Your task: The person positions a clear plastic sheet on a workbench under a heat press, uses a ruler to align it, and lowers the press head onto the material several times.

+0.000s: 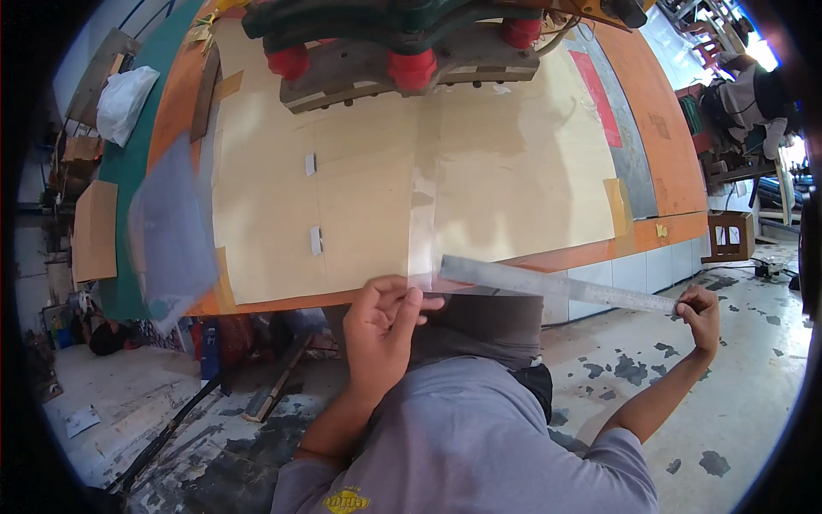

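My left hand (381, 330) is at the board's near edge, thumb and forefinger pinched on the edge of a thin piece of clear plastic film (422, 248). The film reaches forward over the cream sheet (360, 197); its far end is hard to make out. Off to the right, my right hand (699, 317) is closed around the end of a long, flat grey ruler (556, 284). The ruler slants from that hand to the left, its other end over the near edge of the board, close to the film.
Above the far side hangs a green machine frame (411, 26) with red mounts and a wooden bar (411, 86). Two small white tabs (316, 241) sit on the cream sheet. Clear plastic (175, 231) drapes at left, near a white bag (126, 104). Orange board edging (676, 154) runs right.
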`<state>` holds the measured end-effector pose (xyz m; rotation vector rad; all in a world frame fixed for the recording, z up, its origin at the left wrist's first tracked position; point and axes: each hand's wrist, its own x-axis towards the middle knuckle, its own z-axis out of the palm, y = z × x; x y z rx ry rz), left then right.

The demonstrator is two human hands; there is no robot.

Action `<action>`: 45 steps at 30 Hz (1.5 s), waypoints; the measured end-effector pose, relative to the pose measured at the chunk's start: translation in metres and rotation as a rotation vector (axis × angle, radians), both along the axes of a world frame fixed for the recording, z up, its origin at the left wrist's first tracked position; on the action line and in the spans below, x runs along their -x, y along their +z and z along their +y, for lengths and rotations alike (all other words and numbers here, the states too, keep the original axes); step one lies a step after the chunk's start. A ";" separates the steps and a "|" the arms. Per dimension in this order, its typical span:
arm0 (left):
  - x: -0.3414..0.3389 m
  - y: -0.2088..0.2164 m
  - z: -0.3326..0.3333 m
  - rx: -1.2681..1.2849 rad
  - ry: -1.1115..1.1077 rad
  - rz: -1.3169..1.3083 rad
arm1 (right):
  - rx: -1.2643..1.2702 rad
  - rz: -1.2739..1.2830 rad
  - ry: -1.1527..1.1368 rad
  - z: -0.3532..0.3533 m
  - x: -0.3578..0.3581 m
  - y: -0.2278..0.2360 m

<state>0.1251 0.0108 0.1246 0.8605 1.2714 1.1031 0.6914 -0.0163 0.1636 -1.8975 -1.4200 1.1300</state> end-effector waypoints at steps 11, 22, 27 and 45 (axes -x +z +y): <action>0.001 -0.013 -0.004 0.001 0.021 -0.261 | 0.073 0.059 0.045 0.007 0.036 -0.013; 0.005 -0.016 -0.003 -0.029 -0.035 -0.257 | 0.102 0.054 0.054 0.009 0.055 -0.013; 0.004 -0.016 -0.003 -0.012 -0.028 -0.259 | 0.125 0.066 0.019 0.008 0.058 -0.012; 0.005 -0.020 -0.002 -0.022 -0.038 -0.182 | 0.119 0.027 0.040 0.018 0.055 -0.009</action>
